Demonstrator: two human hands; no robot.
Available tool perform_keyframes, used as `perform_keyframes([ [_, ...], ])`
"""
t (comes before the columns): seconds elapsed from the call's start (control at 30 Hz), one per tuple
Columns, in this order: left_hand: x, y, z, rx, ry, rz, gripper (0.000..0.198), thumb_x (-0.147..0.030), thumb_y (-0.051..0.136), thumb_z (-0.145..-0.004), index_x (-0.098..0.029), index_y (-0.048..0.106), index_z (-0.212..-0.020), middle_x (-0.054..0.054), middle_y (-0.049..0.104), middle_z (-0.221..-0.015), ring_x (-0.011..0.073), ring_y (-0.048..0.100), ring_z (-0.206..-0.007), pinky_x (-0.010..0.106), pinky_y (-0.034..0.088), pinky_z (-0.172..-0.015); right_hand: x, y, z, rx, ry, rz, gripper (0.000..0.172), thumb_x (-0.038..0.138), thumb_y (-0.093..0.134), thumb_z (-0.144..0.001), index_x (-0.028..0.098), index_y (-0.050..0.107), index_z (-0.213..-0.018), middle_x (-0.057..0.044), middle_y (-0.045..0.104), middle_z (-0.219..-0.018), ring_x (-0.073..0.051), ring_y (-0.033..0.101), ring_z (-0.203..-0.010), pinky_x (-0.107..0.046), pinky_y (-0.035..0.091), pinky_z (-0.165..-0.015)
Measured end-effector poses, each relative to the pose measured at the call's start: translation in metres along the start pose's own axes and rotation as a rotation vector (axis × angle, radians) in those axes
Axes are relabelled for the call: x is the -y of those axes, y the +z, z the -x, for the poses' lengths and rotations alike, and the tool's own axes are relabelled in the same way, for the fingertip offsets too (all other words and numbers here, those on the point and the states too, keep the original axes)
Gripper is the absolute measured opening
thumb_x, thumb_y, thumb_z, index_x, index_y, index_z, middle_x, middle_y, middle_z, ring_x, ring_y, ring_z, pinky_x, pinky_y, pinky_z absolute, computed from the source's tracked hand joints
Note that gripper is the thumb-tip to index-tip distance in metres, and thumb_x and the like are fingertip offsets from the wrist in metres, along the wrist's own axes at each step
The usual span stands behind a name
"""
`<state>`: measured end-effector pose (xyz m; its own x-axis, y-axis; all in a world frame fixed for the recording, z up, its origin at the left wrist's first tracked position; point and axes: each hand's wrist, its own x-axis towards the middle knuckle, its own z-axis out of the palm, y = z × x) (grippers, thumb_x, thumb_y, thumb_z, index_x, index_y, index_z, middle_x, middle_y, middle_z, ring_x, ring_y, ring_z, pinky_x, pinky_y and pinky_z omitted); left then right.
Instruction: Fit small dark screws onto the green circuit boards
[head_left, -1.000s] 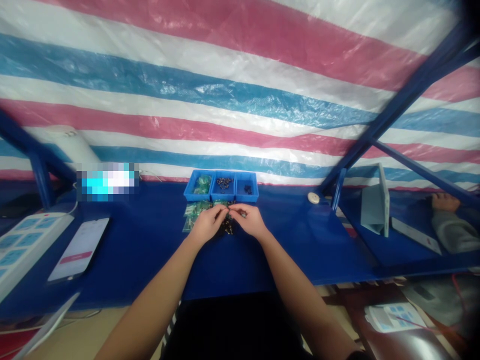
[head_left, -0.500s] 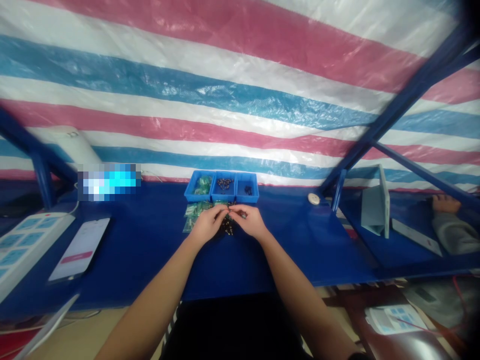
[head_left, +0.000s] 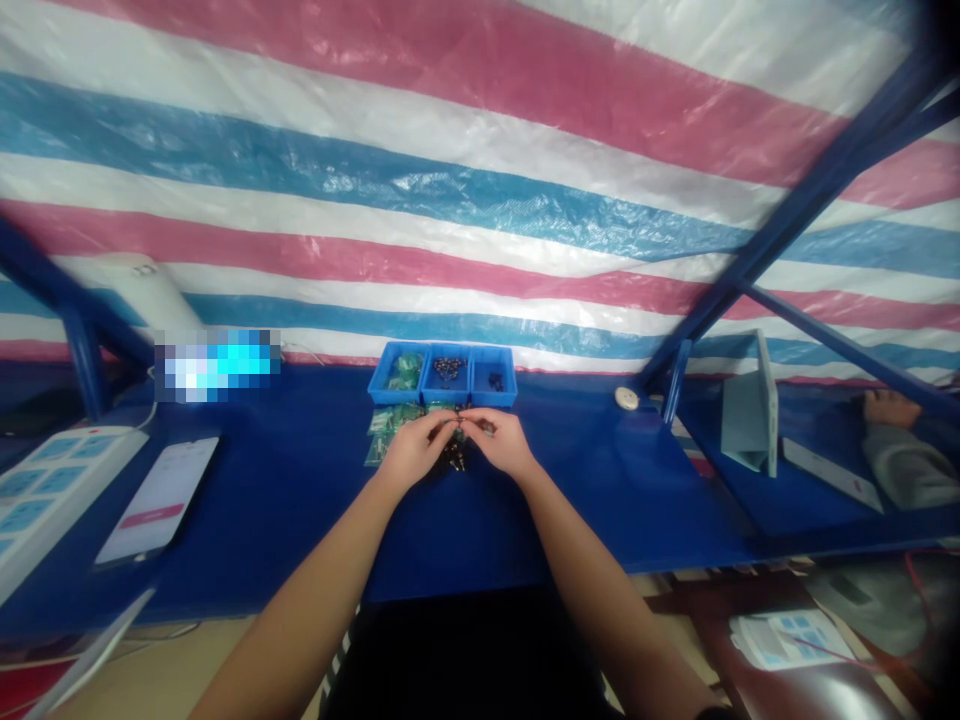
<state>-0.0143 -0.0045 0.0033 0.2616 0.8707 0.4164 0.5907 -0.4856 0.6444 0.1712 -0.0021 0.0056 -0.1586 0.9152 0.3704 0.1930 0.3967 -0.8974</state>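
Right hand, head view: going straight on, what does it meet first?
The right hand would probably meet the left hand's fingers first; depth is hard to judge from this view.

The backdrop tarpaulin (head_left: 375, 150) is woven plastic sheeting with a glossy, creased finish. The counter (head_left: 622, 510) has a smooth blue top with a soft sheen. At its rear edge, the compartment trays (head_left: 442, 373) are moulded blue plastic, smooth and slightly glossy. The small dark parts (head_left: 454, 458) near the counter's middle glint like metal, but are too small to confirm. The green pieces (head_left: 382, 435) beside them appear wrapped in shiny clear plastic film. Near the left edge, the power strip (head_left: 60, 490) is matt white plastic, and the smartphone (head_left: 157, 500) has a smooth glass face. The frame strut (head_left: 810, 200) is blue-painted metal.
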Motion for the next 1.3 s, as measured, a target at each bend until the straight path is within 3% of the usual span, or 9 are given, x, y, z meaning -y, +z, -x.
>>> perform_keyframes([
  [0.2,0.0033,0.0014,-0.0002,-0.016,-0.001,-0.005,0.03,-0.043,0.045,-0.095,-0.025,0.065,-0.106,0.002,0.072,-0.101,0.0163,0.067,-0.081,0.027,0.05,-0.077,0.002,0.0008,0.0007,0.003,-0.008,0.012,0.025,0.036,0.064,-0.084,0.022,0.074,-0.101,-0.005,0.075,-0.098,-0.02,0.07,-0.085,-0.034,0.057,-0.081],
  [0.43,-0.0003,-0.0025,-0.001,0.043,0.01,-0.018,0.033,-0.043,0.039,-0.097,-0.023,0.065,-0.103,0.0,0.07,-0.08,0.0152,0.065,-0.071,0.025,0.049,-0.07,-0.0001,0.0005,0.0013,0.007,-0.016,0.032,0.028,0.036,0.067,-0.081,0.021,0.074,-0.104,-0.005,0.075,-0.095,-0.02,0.07,-0.08,-0.033,0.057,-0.076],
  [0.57,-0.0005,-0.0032,-0.0006,0.053,0.006,-0.025,0.03,-0.042,0.04,-0.097,-0.024,0.064,-0.102,0.0,0.069,-0.081,0.0154,0.065,-0.072,0.024,0.048,-0.068,0.001,0.0007,0.001,0.009,-0.033,0.014,0.029,0.034,0.066,-0.082,0.022,0.072,-0.108,-0.004,0.075,-0.092,-0.018,0.069,-0.079,-0.032,0.057,-0.076],
  [0.7,-0.0003,-0.0027,0.0,0.068,-0.026,-0.026,0.029,-0.042,0.04,-0.097,-0.025,0.062,-0.105,0.0,0.069,-0.08,0.0158,0.065,-0.071,0.025,0.048,-0.067,0.0013,0.0011,0.0008,-0.018,-0.035,0.017,0.023,0.034,0.066,-0.083,0.022,0.074,-0.099,-0.005,0.075,-0.097,-0.02,0.07,-0.083,-0.033,0.057,-0.079],
  [0.93,0.0008,0.0,0.0003,0.024,-0.006,0.017,0.028,-0.042,0.045,-0.096,-0.025,0.062,-0.11,0.002,0.07,-0.106,0.0167,0.067,-0.084,0.026,0.05,-0.078,0.0005,0.0006,0.0007,-0.029,-0.012,0.004,0.023,0.034,0.067,-0.082,0.021,0.074,-0.099,-0.005,0.075,-0.097,-0.02,0.071,-0.085,-0.033,0.057,-0.082],
  [1.1,0.0002,-0.0028,-0.0005,0.053,0.008,0.012,0.029,-0.04,0.042,-0.097,-0.023,0.064,-0.105,0.001,0.07,-0.086,0.0152,0.065,-0.075,0.025,0.048,-0.072,0.0003,0.002,0.0014,-0.026,-0.04,0.015,0.024,0.035,0.067,-0.082,0.02,0.074,-0.1,-0.006,0.075,-0.096,-0.02,0.07,-0.082,-0.031,0.057,-0.077],
  [1.3,-0.003,-0.0051,-0.0003,0.075,-0.01,0.009,0.03,-0.041,0.04,-0.098,-0.022,0.064,-0.102,0.0,0.068,-0.081,0.0148,0.064,-0.072,0.024,0.047,-0.068,-0.001,0.0027,0.0015,-0.013,-0.059,0.028,0.025,0.035,0.067,-0.082,0.021,0.074,-0.102,-0.005,0.075,-0.096,-0.019,0.07,-0.081,-0.031,0.057,-0.076],
])
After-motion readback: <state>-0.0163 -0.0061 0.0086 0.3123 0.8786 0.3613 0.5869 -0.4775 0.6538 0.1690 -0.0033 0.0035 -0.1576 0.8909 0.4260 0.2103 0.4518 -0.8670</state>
